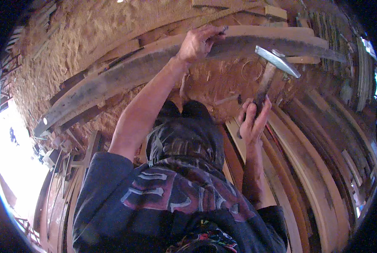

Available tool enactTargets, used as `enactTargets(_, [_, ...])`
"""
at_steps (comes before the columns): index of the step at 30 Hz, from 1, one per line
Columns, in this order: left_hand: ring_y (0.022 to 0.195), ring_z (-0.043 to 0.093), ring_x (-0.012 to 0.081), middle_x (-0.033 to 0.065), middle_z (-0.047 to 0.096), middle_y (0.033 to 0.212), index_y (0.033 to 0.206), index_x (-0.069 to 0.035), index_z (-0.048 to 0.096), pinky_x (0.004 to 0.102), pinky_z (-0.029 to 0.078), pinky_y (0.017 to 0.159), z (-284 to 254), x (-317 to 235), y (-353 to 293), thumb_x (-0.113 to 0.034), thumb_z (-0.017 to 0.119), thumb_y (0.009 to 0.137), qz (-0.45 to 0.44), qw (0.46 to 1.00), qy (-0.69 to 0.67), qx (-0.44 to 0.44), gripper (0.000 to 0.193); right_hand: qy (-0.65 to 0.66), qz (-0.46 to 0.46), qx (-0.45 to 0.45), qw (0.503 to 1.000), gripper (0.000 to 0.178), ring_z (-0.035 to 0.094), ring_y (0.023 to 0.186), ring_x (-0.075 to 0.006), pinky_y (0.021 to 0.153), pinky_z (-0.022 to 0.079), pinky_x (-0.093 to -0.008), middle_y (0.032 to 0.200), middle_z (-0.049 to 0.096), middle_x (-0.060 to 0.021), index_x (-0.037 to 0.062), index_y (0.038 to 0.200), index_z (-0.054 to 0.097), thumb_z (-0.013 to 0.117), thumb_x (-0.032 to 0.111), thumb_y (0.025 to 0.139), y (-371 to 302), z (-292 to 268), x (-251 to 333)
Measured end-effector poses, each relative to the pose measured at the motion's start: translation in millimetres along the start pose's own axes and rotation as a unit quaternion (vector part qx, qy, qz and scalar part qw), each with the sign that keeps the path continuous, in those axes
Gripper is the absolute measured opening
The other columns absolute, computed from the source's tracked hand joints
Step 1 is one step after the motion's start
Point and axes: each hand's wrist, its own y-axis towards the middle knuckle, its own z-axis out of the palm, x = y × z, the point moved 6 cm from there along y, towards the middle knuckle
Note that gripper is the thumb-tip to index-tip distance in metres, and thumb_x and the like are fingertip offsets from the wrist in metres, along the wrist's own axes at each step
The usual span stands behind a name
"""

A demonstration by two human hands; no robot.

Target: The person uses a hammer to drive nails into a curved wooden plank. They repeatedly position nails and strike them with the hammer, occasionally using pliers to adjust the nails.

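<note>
My left hand (199,43) is closed over the upper edge of a long wooden beam (129,74), fingers pinched together. A small dark tip shows past the fingertips; I cannot make out what it belongs to. To the right, my right hand (254,119) grips the lower handle of a hammer (278,61). Its metal head is raised and appears over the beam's right part, apart from my left hand. The beam runs across in front of me, grey on its near side, with paler wood along its far edge.
Sawdust (91,29) covers the ground beyond the beam. Long planks (306,156) lie at my right, and more boards and rods (62,185) at my left. A wood block (276,13) sits at the far side. Bright light enters at the left edge.
</note>
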Motion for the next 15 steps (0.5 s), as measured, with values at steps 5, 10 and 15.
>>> enactTargets(5, [0.091,0.069,0.0330,0.0105,0.072,0.103,0.114,-0.011,0.067,0.0417,0.057,0.079,-5,0,1,0.009,0.061,0.074,0.023,0.998,-0.050,-0.004,0.045,-0.238,-0.228,0.023,0.944,0.042,0.063,0.069,-0.0214,0.058,0.051,-0.0327,0.091,0.060,-0.0131,-0.0002,0.137,0.040,0.050,0.017,0.101,48,-6,84])
enactTargets(10, [0.091,0.070,0.0325,0.0105,0.072,0.104,0.115,-0.011,0.067,0.0418,0.058,0.077,-1,-3,3,0.009,0.060,0.074,0.045,0.997,-0.064,-0.021,0.046,-0.098,-0.208,-0.010,0.973,0.036,0.068,0.079,-0.0445,0.066,0.054,-0.0449,0.109,0.065,-0.0253,-0.0025,0.129,0.047,0.051,0.020,0.101,44,-11,107])
enactTargets(15, [0.092,0.070,0.0319,0.0103,0.072,0.105,0.115,-0.012,0.067,0.0417,0.058,0.076,-4,-3,7,0.006,0.062,0.075,0.031,0.999,-0.030,-0.010,0.045,-0.311,-0.153,0.087,0.934,0.041,0.067,0.089,-0.0434,0.069,0.054,-0.0452,0.104,0.065,-0.0256,-0.0021,0.133,0.046,0.052,0.022,0.100,65,-6,107])
